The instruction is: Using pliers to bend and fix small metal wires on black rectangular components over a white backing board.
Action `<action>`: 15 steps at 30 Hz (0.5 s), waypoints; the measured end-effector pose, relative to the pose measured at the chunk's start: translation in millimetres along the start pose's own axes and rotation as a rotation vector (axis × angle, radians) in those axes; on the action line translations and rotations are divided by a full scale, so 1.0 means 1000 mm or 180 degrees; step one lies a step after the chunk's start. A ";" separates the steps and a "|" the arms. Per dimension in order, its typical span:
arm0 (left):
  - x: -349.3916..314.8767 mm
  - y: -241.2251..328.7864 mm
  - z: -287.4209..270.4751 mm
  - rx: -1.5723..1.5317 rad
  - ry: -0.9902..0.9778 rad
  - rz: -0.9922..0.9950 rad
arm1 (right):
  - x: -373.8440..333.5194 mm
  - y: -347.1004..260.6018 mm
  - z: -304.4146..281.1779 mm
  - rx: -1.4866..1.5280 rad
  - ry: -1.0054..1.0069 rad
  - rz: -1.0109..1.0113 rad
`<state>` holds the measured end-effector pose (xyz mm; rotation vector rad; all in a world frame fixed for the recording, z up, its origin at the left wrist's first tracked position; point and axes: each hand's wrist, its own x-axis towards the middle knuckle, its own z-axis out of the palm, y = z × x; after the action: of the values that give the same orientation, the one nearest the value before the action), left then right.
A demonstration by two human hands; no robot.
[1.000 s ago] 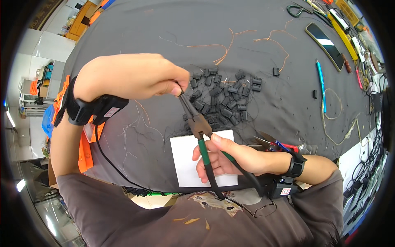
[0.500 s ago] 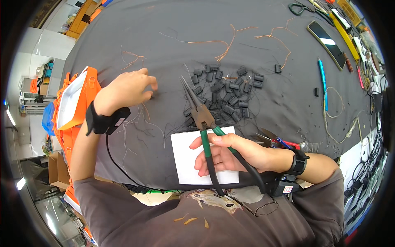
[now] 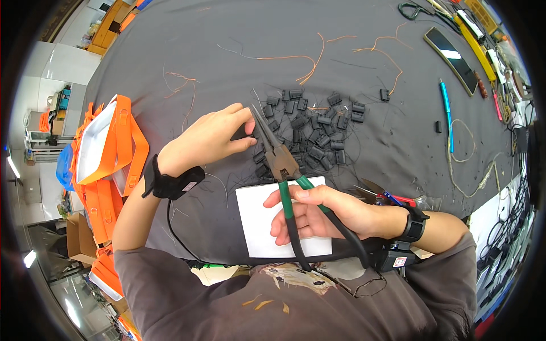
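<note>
And here are the pliers (image 3: pixel 281 163), mid-table, nose leaning to eleven o'clock! The right hand (image 3: pixel 348 207), at four from their pivot, has thumb and fingers wrapped on the handles, over the white pad (image 3: pixel 256 238) at six. The left hand (image 3: pixel 213 137) sits at ten, thumb and fingers spread, right beside the nose; touching, I can't tell. Black blocks (image 3: pixel 324 120) crowd one o'clock, phone (image 3: pixel 453 63) at two!
</note>
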<state>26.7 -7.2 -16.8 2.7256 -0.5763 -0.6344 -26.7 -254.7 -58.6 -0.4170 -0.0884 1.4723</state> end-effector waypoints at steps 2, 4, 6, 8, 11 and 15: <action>-0.002 -0.006 0.001 -0.0328 0.0061 -0.0024 | 0.000 -0.001 0.001 0.0017 -0.0008 -0.0008; -0.005 -0.008 0.000 -0.0567 0.0126 -0.0181 | 0.000 0.000 0.001 0.0015 -0.0021 0.0007; -0.006 -0.005 -0.008 -0.0698 0.0174 -0.0425 | 0.000 -0.001 0.000 0.0011 -0.0039 -0.0006; -0.008 -0.002 -0.007 -0.0934 0.0621 -0.0261 | 0.000 -0.001 -0.001 -0.0002 -0.0079 0.0014; -0.012 0.011 -0.003 -0.1871 0.1198 -0.0243 | 0.001 0.000 -0.002 0.0019 -0.0084 -0.0018; -0.011 0.025 0.020 -0.3310 0.1856 -0.0398 | 0.001 0.000 -0.003 -0.0060 -0.0154 -0.0013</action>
<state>0.8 -27.7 -21.2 1.7983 0.0853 -0.0653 -25.2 -254.9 -61.7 -0.3964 -0.1415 1.4788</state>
